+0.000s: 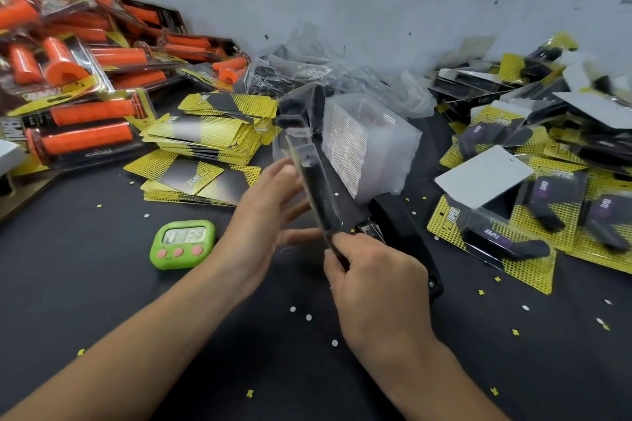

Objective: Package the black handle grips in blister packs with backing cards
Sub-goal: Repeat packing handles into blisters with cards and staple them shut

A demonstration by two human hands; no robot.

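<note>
A blister pack (299, 147) with a black grip (321, 195) is pinched at its lower end by the right hand (376, 284); the left hand (263, 215) is held beside it, fingers (287, 178) released.

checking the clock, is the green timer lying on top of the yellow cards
No, the timer sits on the black table, apart from the cards behind it.

The blister pack (302, 153) was clear, glossy plastic; the grip (321, 196) inside it was matt black. At 11 o'clock, the backing cards (212, 133) were smooth printed card. The table (102, 284) surface was matt black.
</note>
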